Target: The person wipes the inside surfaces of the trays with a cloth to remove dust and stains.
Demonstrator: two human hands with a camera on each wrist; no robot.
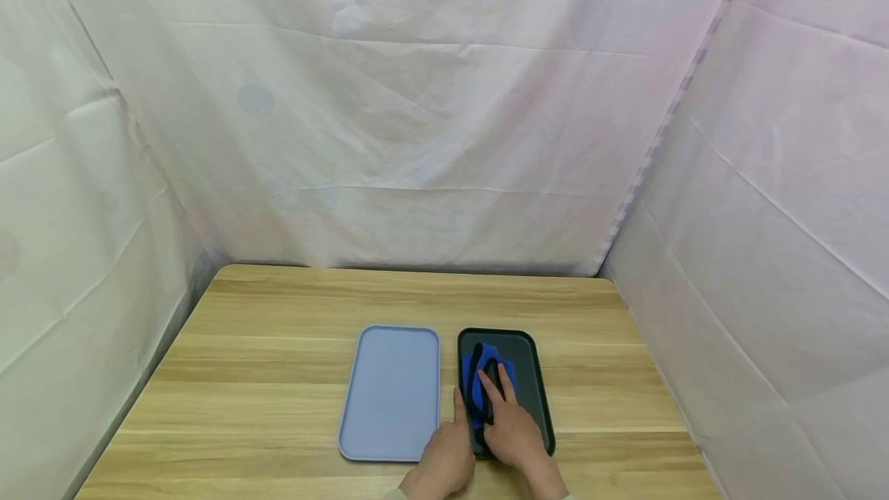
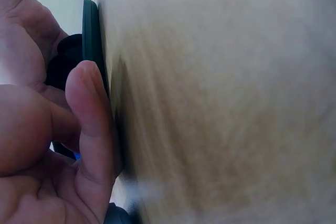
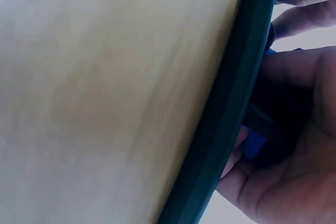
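A dark green tray (image 1: pixel 531 376) lies on the table with a blue piece that looks like fabric (image 1: pixel 491 351) and curved black bands (image 1: pixel 470 392) on it. My right hand (image 1: pixel 512 432) rests over this blue and black item, two fingers spread and straight on it. In the right wrist view, black and blue material shows beneath the palm, behind the tray's rim (image 3: pixel 220 103). My left hand (image 1: pixel 447 455) is at the tray's near left edge, its index finger straight along the rim. The left wrist view shows a finger (image 2: pixel 93 103) beside the green rim (image 2: pixel 92 30). The hands partly hide the item.
A light blue tray (image 1: pixel 391 400) lies just left of the green one, a narrow strip of wood between them. Both are on the wood-grain table (image 1: pixel 264 361). White cloth walls (image 1: pixel 430 114) stand behind the table and at both sides.
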